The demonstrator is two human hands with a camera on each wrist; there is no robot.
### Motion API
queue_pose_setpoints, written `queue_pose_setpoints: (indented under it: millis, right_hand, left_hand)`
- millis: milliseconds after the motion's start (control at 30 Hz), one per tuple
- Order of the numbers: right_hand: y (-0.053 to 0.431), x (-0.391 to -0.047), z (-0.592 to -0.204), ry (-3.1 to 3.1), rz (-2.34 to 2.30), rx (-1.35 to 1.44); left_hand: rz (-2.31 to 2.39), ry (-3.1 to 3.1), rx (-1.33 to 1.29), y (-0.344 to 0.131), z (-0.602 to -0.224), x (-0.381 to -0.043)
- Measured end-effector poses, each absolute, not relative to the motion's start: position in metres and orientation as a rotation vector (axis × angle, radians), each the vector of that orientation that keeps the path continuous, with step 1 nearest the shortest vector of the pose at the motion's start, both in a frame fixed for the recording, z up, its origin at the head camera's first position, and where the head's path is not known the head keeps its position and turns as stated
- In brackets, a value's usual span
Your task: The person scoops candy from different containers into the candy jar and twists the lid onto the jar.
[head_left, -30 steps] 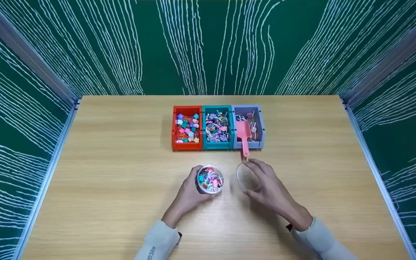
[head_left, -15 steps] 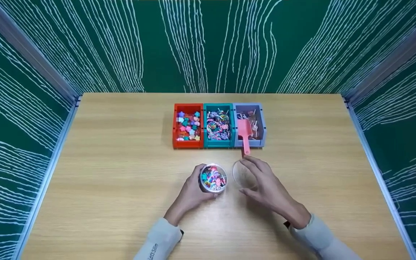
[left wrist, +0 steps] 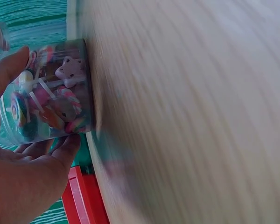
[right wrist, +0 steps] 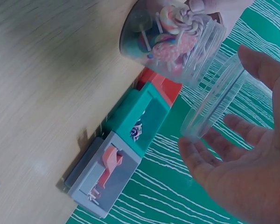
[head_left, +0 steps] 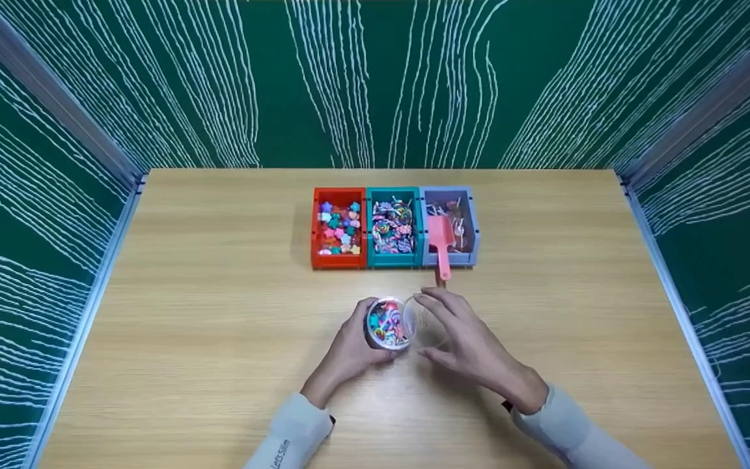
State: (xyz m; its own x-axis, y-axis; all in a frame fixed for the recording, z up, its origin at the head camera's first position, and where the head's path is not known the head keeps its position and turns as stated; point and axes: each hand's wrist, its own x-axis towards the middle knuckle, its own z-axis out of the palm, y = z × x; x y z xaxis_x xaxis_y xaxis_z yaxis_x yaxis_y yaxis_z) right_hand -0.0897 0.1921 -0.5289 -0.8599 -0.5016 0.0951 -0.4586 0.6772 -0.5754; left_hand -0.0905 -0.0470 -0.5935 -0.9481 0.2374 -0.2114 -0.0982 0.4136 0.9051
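My left hand [head_left: 347, 348] grips a clear plastic jar [left wrist: 53, 100] filled with small colourful lollipop and star charms, with thumb and fingers around its side. The jar's mouth faces up in the head view, and its base is close over the table in the left wrist view. My right hand [head_left: 476, 342] holds a clear round screw lid [right wrist: 217, 98] by its edge between thumb and fingertips. The lid hangs tilted beside the jar's threaded mouth, its left edge overlapping the rim in the head view.
Three joined bins stand behind the hands: a red bin [head_left: 339, 261] with star beads, a teal bin [head_left: 393, 260] with lollipop charms, and a grey-lilac bin [head_left: 463, 260] with more lollipops. A pink scoop [head_left: 442, 241] leans over that last bin's front edge. Green walls enclose the wooden table [head_left: 219, 280].
My right hand has carried the lid leftward to the jar's rim. My left hand has shifted the jar slightly right. The bins and scoop stay put.
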Motion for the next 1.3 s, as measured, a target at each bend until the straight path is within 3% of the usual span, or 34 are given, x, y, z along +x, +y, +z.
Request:
queue_pose_setpoints:
  millis: [833,1300]
  right_hand:
    - [0.177,-0.101,-0.533,2.713,-0.818,-0.970]
    - [0.178,-0.106,-0.530,2.694,-0.739,-1.059]
  left_hand:
    - [1.534,2.411,0.321,-0.033,-0.597,-0.091]
    - [1.543,2.384,0.297,-0.029,-0.597,-0.091]
